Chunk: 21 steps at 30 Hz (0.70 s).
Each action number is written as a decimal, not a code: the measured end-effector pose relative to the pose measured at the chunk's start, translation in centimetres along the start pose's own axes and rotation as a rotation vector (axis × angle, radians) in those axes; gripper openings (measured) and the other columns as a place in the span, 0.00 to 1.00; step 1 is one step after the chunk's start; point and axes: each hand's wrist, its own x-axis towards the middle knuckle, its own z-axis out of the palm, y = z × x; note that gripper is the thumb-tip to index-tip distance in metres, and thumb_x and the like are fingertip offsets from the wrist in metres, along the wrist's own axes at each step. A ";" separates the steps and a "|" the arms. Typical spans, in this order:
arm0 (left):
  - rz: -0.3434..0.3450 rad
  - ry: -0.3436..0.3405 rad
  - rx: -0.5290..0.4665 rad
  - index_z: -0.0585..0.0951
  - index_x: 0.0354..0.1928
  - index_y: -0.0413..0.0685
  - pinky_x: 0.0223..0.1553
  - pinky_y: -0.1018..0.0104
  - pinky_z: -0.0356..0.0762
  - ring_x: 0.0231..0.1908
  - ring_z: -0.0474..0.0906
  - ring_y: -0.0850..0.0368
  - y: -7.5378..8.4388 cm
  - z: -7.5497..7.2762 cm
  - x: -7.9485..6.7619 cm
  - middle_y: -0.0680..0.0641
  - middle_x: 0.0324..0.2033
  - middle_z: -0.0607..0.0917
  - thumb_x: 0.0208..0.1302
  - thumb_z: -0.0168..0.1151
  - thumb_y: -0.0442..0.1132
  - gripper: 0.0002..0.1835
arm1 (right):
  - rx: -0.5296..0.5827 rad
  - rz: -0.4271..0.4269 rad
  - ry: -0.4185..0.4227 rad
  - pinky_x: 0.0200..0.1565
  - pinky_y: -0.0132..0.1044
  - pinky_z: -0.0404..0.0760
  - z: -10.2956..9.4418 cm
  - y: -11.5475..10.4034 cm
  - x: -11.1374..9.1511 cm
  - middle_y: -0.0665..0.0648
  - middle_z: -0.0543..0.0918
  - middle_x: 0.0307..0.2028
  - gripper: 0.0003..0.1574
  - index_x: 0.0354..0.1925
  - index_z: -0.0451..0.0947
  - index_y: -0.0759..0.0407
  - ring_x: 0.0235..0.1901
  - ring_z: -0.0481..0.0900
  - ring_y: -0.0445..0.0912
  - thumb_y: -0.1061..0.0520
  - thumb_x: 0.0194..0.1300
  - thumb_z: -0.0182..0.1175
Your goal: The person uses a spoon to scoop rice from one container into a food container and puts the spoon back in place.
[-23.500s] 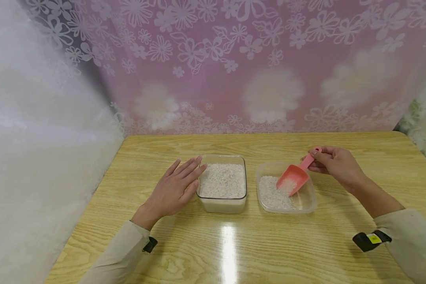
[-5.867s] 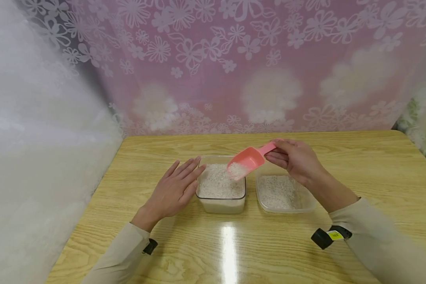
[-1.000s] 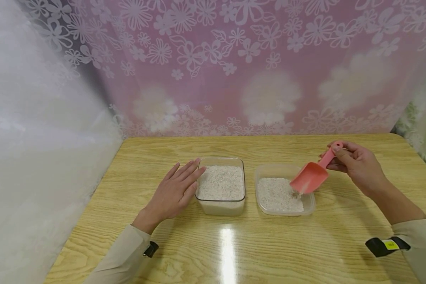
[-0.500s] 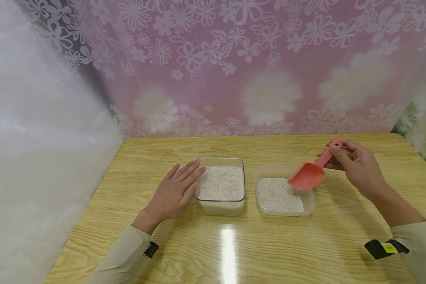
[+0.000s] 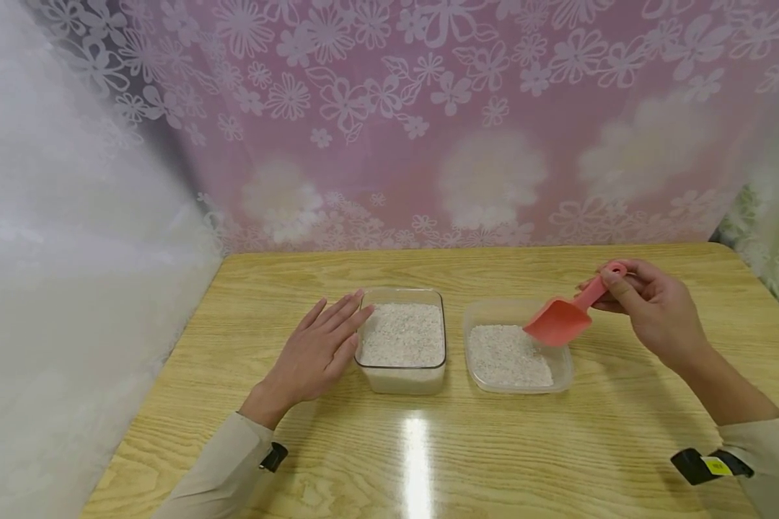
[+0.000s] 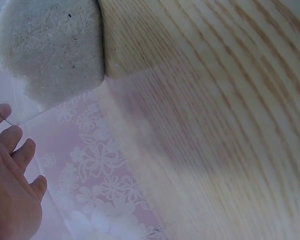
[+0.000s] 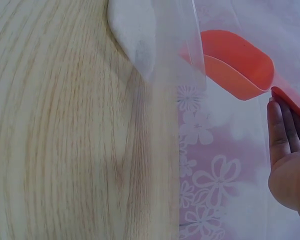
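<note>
My right hand (image 5: pixel 665 310) pinches the handle of a coral-pink scoop (image 5: pixel 560 322) between thumb and fingers. The scoop is tilted, bowl down to the left, over the right side of a clear plastic container (image 5: pixel 563 375); no grains show in it. White rice (image 5: pixel 509 357) covers much of that container's bottom. My left hand (image 5: pixel 311 353) lies with fingers extended, fingertips touching the left rim of a glass container (image 5: pixel 405 382) filled high with rice (image 5: pixel 405 335). In the right wrist view the scoop (image 7: pixel 235 62) shows beside the plastic container's wall (image 7: pixel 182 45).
Both containers stand side by side, a small gap between them, on a wood-grain table (image 5: pixel 337 454). A pink floral curtain (image 5: pixel 389 166) hangs behind the table's far edge. A whitish sheet (image 5: pixel 84 288) hangs on the left.
Earlier, the scoop carried rice over the glass container; it has since returned to the plastic one. Grains near its lip a second ago are gone, and it has shifted slightly left. Left hand stays put.
</note>
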 end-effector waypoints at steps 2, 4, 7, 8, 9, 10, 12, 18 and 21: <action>-0.001 -0.003 0.001 0.60 0.73 0.54 0.70 0.49 0.43 0.71 0.49 0.56 0.0 0.0 0.0 0.50 0.72 0.55 0.78 0.31 0.50 0.26 | 0.023 0.005 0.025 0.38 0.33 0.82 0.1 -0.1 -0.1 0.56 0.86 0.39 0.11 0.49 0.73 0.71 0.36 0.85 0.44 0.67 0.71 0.51; 0.002 0.000 0.002 0.60 0.73 0.54 0.70 0.49 0.44 0.71 0.49 0.56 0.0 0.0 0.0 0.50 0.72 0.56 0.78 0.31 0.50 0.26 | 0.055 0.014 0.052 0.38 0.33 0.82 0.1 -0.2 -0.1 0.56 0.87 0.39 0.11 0.49 0.73 0.70 0.35 0.85 0.44 0.66 0.71 0.52; 0.012 0.014 0.000 0.61 0.73 0.53 0.70 0.49 0.44 0.71 0.50 0.55 -0.1 0.1 0.0 0.49 0.72 0.56 0.77 0.33 0.49 0.26 | 0.117 0.029 0.085 0.38 0.35 0.81 0.2 -0.4 -0.1 0.57 0.87 0.39 0.12 0.49 0.73 0.71 0.35 0.86 0.45 0.65 0.70 0.53; 0.015 0.019 0.001 0.61 0.73 0.53 0.70 0.49 0.44 0.71 0.50 0.55 -0.1 0.1 0.0 0.49 0.72 0.57 0.77 0.34 0.49 0.26 | 0.143 0.033 0.094 0.38 0.36 0.80 0.3 -0.5 -0.1 0.58 0.86 0.39 0.12 0.49 0.72 0.72 0.35 0.86 0.46 0.65 0.70 0.53; 0.018 0.023 0.000 0.61 0.73 0.53 0.70 0.49 0.44 0.71 0.50 0.55 -0.1 0.1 0.1 0.49 0.72 0.57 0.77 0.35 0.48 0.26 | 0.170 0.042 0.103 0.38 0.36 0.80 0.3 -0.6 0.0 0.59 0.86 0.39 0.12 0.49 0.72 0.72 0.35 0.86 0.46 0.65 0.70 0.53; 0.018 0.025 0.000 0.61 0.73 0.53 0.70 0.49 0.44 0.71 0.50 0.55 -0.2 0.1 0.1 0.49 0.72 0.57 0.77 0.35 0.48 0.26 | 0.197 0.052 0.113 0.38 0.37 0.80 0.4 -0.7 0.0 0.60 0.86 0.39 0.13 0.49 0.71 0.72 0.35 0.86 0.47 0.64 0.70 0.54; 0.017 0.026 -0.001 0.61 0.73 0.53 0.70 0.49 0.44 0.71 0.50 0.55 -0.2 0.1 0.1 0.49 0.72 0.57 0.77 0.37 0.47 0.26 | 0.264 0.071 0.128 0.39 0.38 0.79 0.5 -0.9 0.1 0.61 0.86 0.39 0.14 0.50 0.70 0.73 0.35 0.86 0.48 0.64 0.70 0.54; 0.015 0.023 0.002 0.62 0.73 0.54 0.70 0.50 0.44 0.71 0.50 0.56 -0.1 0.0 0.0 0.50 0.72 0.57 0.77 0.36 0.48 0.26 | 0.472 0.115 0.198 0.41 0.39 0.81 2.0 -1.8 0.8 0.65 0.85 0.38 0.16 0.52 0.72 0.71 0.36 0.86 0.51 0.65 0.67 0.56; 0.014 0.017 0.009 0.62 0.73 0.54 0.70 0.50 0.43 0.71 0.50 0.56 -0.1 -0.1 0.0 0.50 0.72 0.57 0.77 0.35 0.48 0.26 | 0.550 0.138 0.220 0.41 0.40 0.81 3.2 -2.3 1.3 0.65 0.85 0.38 0.15 0.49 0.73 0.71 0.35 0.86 0.51 0.65 0.66 0.58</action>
